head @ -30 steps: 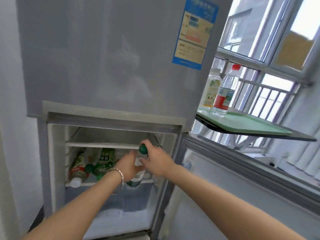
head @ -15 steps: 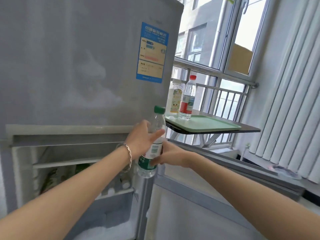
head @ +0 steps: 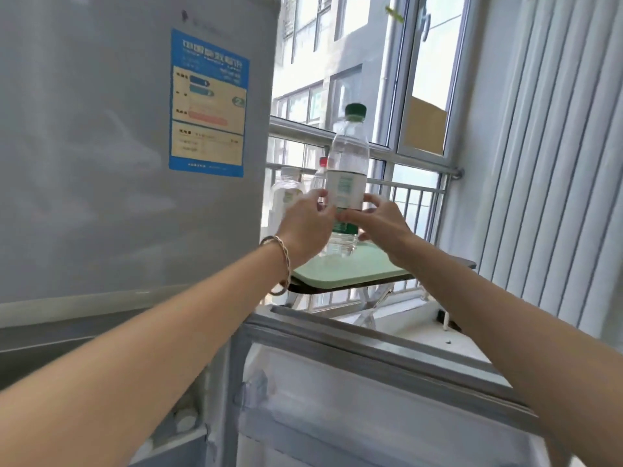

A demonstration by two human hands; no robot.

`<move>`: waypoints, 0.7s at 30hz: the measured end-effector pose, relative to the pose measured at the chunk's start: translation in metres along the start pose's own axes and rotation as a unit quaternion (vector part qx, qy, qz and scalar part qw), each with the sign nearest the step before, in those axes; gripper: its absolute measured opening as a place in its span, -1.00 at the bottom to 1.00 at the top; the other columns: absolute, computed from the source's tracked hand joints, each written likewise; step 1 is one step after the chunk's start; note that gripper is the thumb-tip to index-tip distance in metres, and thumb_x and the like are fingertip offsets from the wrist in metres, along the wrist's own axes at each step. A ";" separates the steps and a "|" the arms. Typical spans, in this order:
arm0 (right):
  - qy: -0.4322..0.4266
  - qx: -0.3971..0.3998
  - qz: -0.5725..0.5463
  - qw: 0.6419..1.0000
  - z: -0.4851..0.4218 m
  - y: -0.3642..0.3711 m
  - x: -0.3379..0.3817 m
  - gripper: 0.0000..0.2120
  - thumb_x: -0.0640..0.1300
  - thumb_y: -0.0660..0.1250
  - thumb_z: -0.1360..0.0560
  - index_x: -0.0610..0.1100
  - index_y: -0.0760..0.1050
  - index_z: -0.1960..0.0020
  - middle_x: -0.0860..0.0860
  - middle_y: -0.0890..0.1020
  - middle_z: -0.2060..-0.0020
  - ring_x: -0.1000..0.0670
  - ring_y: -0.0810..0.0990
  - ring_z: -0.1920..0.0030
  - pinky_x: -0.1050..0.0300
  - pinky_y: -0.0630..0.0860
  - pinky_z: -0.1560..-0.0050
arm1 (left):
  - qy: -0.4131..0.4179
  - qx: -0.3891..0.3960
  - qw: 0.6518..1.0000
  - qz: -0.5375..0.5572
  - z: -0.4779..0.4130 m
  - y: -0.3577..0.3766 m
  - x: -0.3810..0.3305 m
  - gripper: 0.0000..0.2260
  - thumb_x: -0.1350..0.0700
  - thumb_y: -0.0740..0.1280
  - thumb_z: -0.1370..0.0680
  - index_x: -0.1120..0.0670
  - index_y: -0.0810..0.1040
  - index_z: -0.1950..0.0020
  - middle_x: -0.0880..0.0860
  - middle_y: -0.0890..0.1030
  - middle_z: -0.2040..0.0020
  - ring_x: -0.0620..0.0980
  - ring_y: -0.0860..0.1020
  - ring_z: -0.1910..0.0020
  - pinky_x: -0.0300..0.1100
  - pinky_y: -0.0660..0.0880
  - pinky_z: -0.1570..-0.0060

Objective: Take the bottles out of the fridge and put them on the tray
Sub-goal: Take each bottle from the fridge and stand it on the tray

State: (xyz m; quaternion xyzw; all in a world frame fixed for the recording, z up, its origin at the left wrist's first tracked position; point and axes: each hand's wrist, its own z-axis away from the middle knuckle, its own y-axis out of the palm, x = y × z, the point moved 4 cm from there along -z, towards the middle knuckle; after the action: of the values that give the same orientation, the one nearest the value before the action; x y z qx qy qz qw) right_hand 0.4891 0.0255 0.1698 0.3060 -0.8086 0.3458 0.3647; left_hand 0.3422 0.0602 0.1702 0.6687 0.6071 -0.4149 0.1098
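Note:
A clear water bottle with a green cap (head: pixel 348 156) stands upright in the air above the pale green tray (head: pixel 350 269). My left hand (head: pixel 305 227) grips its lower left side and my right hand (head: pixel 379 224) grips its lower right side. On the tray behind it stand two more bottles: a white-capped one (head: pixel 286 193) and a red-capped one (head: pixel 320 173), both partly hidden by my left hand and the held bottle. The grey fridge (head: pixel 118 146) fills the left; its inside is out of view.
The tray lies on a dark folding table (head: pixel 441 269) by the window with its railing (head: pixel 414 183). The open lower fridge door (head: pixel 371 382) juts out below my arms. Vertical blinds (head: pixel 556 146) hang at the right.
Both hands have lifted the green-capped bottle out of the fridge and carried it up and right, over the tray. My view has swung from the fridge compartment toward the window.

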 end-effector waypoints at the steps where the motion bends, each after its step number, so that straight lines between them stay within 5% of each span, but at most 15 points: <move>1: 0.006 -0.015 0.017 1.000 -0.010 -0.009 -0.012 -0.35 -0.07 0.53 -0.37 -0.23 0.37 -0.36 -0.13 0.64 -0.06 -0.08 0.63 -0.01 0.14 0.52 0.14 | -0.028 0.033 0.999 0.027 -0.009 0.020 0.004 -0.63 0.09 0.16 -0.64 0.15 0.33 -0.43 0.04 0.54 0.01 -0.05 0.50 0.23 -0.33 0.45 0.37; 8: 0.089 -0.056 0.095 0.990 -0.074 -0.032 -0.098 -0.30 0.06 0.51 -0.22 -0.25 0.40 -0.24 -0.15 0.63 0.00 -0.14 0.64 0.04 -0.08 0.60 0.06 | -0.118 0.144 0.982 -0.010 -0.070 0.117 0.043 -0.59 -0.04 0.05 -0.65 0.17 0.47 -0.32 0.12 0.60 -0.01 -0.04 0.48 0.17 -0.23 0.44 0.21; 11: 0.102 -0.055 0.125 0.985 -0.101 -0.024 -0.115 -0.54 -0.16 0.40 -0.43 -0.26 0.37 -0.26 -0.17 0.59 -0.05 -0.19 0.59 -0.04 -0.07 0.55 -0.09 | -0.128 0.147 0.978 -0.073 -0.091 0.130 0.061 -0.53 -0.10 0.01 -0.64 0.15 0.47 -0.34 0.17 0.58 -0.17 0.06 0.54 -0.05 -0.10 0.46 -0.04; 13: 0.110 -0.048 0.133 0.984 -0.120 -0.016 -0.122 -0.62 -0.21 0.30 -0.50 -0.26 0.36 -0.28 -0.17 0.56 -0.11 -0.17 0.56 -0.10 -0.09 0.52 -0.17 | -0.142 0.148 0.976 -0.068 -0.103 0.132 0.069 -0.53 -0.07 0.00 -0.65 0.20 0.45 -0.35 0.17 0.56 -0.20 0.06 0.51 -0.10 -0.11 0.44 -0.02; 18: 0.167 -0.057 -0.081 0.981 -0.168 0.008 -0.155 -0.80 -0.18 0.06 -0.52 -0.16 0.42 -0.04 -0.15 0.47 0.07 -0.09 0.44 0.07 0.09 0.45 0.18 | -0.175 0.131 0.973 -0.072 -0.114 0.134 0.086 -0.55 0.00 0.01 -0.67 0.23 0.37 -0.44 0.25 0.49 -0.35 0.20 0.46 -0.34 -0.04 0.41 -0.27; 21: 0.182 -0.045 -0.095 0.978 -0.190 0.013 -0.175 -0.81 -0.24 0.06 -0.47 -0.19 0.45 0.09 -0.16 0.48 0.11 -0.12 0.45 0.04 0.05 0.45 0.04 | -0.184 0.128 0.973 -0.057 -0.116 0.133 0.088 -0.54 -0.02 0.04 -0.66 0.26 0.41 -0.39 0.26 0.51 -0.31 0.20 0.49 -0.30 -0.06 0.42 -0.25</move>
State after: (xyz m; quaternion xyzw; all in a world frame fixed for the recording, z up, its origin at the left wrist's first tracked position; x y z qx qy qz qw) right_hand 0.6467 0.2243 0.1189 0.2969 -0.7104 0.3228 0.5504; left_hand 0.5040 0.1675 0.1355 0.5542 0.5554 -0.6103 0.1096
